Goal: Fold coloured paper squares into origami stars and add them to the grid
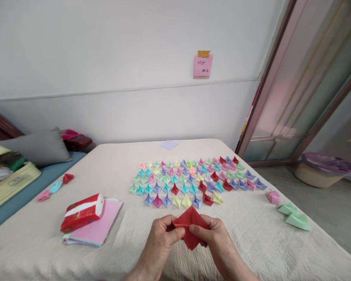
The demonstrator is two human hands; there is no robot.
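A piece of red folded paper (192, 222), diamond-shaped with a centre crease, is held up between both hands above the cream-covered table (134, 253). My left hand (165, 234) pinches its left corner, thumb on the front face. On the right side, my right hand (213, 233) grips the paper the same way, its thumb close to the other thumb near the middle. The fingers behind the paper are partly hidden. Just beyond the hands, rows of small folded paper pieces (186, 201) in many colours lie on the cover.
On the left, a red packet (83, 212) rests on stacked coloured paper (111, 220). Green folded pieces (298, 220) and a pink one (274, 197) lie near the right edge. A pale sheet (169, 144) is at the back; a bin (324, 169) stands on the floor.
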